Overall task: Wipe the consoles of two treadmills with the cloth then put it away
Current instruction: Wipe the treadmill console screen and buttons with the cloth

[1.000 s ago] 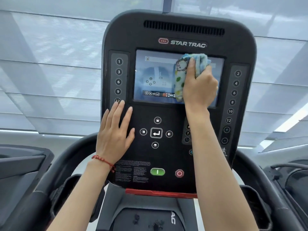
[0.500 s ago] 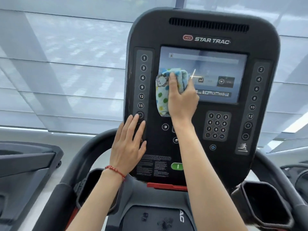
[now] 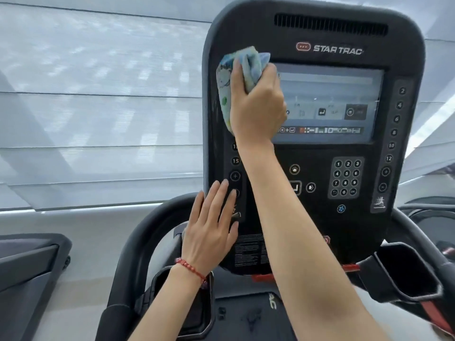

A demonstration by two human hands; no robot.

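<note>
A black Star Trac treadmill console (image 3: 320, 33) fills the right half of the view, its lit screen (image 3: 330, 102) in the middle. My right hand (image 3: 256, 107) presses a bunched blue cloth with coloured dots (image 3: 226, 77) against the console's upper left, over the left button column and the screen's left edge. My left hand (image 3: 211, 230), fingers spread and flat, rests on the console's lower left edge beside the minus button. A red bead bracelet sits on that wrist.
A number keypad (image 3: 346, 178) and a right button column (image 3: 394, 134) lie on the console face. Black handrails (image 3: 138, 242) curve out on both sides, with cup holders (image 3: 406, 271) below. Another treadmill (image 3: 27, 267) stands at the left. Window blinds fill the background.
My right hand has swept the cloth from the screen's right side across to its left and up to the top-left corner. My left hand stays on the console's lower left. The camera view shifted left.
</note>
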